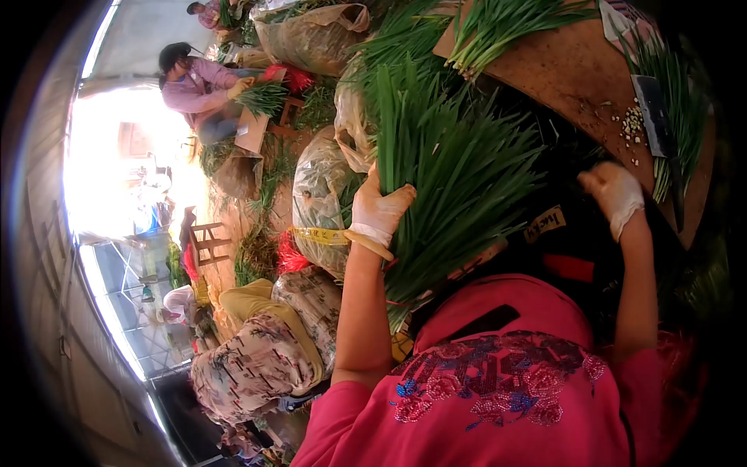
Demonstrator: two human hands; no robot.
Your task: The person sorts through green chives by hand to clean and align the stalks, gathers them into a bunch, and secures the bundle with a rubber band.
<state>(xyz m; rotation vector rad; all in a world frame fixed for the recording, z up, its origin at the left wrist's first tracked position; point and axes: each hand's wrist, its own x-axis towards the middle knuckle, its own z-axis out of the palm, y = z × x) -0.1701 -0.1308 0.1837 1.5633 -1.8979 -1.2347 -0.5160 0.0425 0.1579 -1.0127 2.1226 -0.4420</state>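
My left hand point(381, 208), in a pale glove, is closed around a thick bunch of garlic chives point(459, 171) whose long flat leaves fan out over my lap. A light brown ring-like band point(369, 244) circles that wrist. My right hand point(612, 194), gloved too, is apart from the bunch with its fingers curled in; whether anything is inside them is hidden. Near it lies a cleaver point(655, 117) with a dark handle, on a brown board point(545, 74). Small pale cut ends point(632, 126) are scattered beside the blade.
More chives point(498, 31) lie on the board's far side, others point(685, 117) beyond the cleaver. Large plastic-wrapped bundles point(315, 183) stand on my left. A co-worker point(198, 89) sits farther off holding greens. Someone in a patterned top point(249, 366) is close at left. A wooden stool point(210, 243) stands behind.
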